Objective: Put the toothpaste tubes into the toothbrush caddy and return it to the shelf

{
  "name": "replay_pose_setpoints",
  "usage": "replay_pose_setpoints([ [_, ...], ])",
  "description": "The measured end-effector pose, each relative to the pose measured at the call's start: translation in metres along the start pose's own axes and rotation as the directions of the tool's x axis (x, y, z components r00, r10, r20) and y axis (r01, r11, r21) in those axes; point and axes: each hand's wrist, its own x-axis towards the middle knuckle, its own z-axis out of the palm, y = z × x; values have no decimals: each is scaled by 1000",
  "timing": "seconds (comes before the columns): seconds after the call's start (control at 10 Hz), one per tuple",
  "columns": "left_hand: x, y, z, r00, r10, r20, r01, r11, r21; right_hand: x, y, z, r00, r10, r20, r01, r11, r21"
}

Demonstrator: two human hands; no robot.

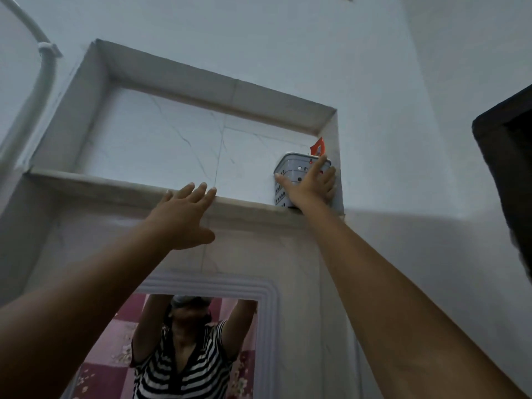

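Note:
A grey perforated toothbrush caddy (292, 164) stands at the far right end of the recessed wall shelf (121, 182), against the niche's right wall. The red and white end of a toothpaste tube (317, 147) sticks up out of it. My right hand (312, 182) lies spread flat against the caddy's front, fingers apart and touching it, covering most of its face. My left hand (184, 214) is raised with fingers spread, its fingertips at the shelf's front edge, holding nothing.
The niche is high above a mirror (201, 341) with a ribbed white frame, which reflects a person in a striped top. A white pipe (43, 70) runs up the wall at left. A dark cabinet edge (506, 168) juts in at right.

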Motion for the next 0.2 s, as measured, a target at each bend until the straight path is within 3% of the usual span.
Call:
replay_pose_setpoints([
  [0.1, -1, 2, -3, 999, -14, 39, 15, 1000, -22, -14, 7, 0, 996, -26, 88, 31, 998, -57],
  [0.2, -4, 10, -12, 997, -42, 60, 41, 999, 20, -48, 11, -3, 988, -152, 3, 152, 988, -9],
])
